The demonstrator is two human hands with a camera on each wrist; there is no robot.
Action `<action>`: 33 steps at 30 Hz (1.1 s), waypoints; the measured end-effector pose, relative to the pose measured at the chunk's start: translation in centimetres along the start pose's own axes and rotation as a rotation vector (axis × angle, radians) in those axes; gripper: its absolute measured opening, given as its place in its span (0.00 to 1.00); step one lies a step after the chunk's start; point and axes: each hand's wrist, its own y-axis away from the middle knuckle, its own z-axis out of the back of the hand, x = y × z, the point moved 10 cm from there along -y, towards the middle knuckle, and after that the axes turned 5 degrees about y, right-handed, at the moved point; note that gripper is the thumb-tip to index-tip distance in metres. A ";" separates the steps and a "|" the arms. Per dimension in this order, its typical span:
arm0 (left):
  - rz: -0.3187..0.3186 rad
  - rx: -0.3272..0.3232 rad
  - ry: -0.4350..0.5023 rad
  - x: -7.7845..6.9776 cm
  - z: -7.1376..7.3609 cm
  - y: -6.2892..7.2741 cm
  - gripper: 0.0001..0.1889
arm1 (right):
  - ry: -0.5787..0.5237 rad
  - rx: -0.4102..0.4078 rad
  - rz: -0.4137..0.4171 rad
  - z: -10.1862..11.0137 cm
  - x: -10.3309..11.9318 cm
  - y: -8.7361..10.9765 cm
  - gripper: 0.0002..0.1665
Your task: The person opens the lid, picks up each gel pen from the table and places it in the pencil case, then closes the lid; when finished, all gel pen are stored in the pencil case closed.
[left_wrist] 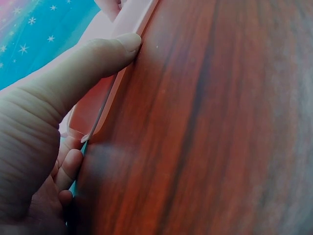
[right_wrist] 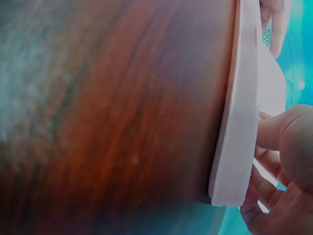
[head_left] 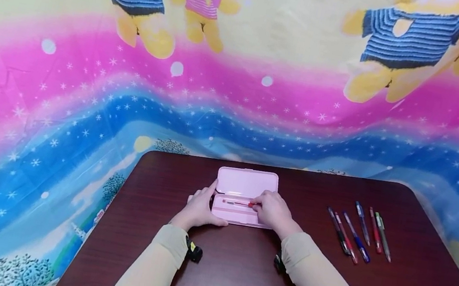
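An open pink pencil case (head_left: pixel 247 184) lies on the table with its lid raised at the back. My left hand (head_left: pixel 196 208) grips its left end: the thumb (left_wrist: pixel 105 56) presses on the front edge, and the other fingers are behind the left side. Inside the case lies a slim pen with red parts (head_left: pixel 237 203), placed lengthwise in the rear part. My right hand (head_left: pixel 274 212) reaches in over the right end and pinches the red end of this pen. In the right wrist view the case's front wall (right_wrist: pixel 238 112) hides the pen and some fingertips.
On the right of the dark wooden table (head_left: pixel 226 274) lie several pens, among them a black one (head_left: pixel 338 232), a blue one (head_left: pixel 363 223) and a green-and-grey one (head_left: pixel 383 237). A patterned cloth (head_left: pixel 239 84) with bears hangs behind the table.
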 end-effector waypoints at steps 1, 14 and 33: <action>0.002 0.002 -0.004 0.0 0.0 0.0 0.80 | 0.002 0.003 -0.001 -0.1 0.0 0.0 0.11; 0.014 0.008 0.009 0.5 0.0 0.2 0.80 | -0.085 -0.091 -0.043 1.7 -1.2 1.3 0.11; 0.013 0.013 0.004 0.2 -0.1 -0.1 0.80 | -0.155 -0.379 -0.388 9.6 -17.2 9.4 0.32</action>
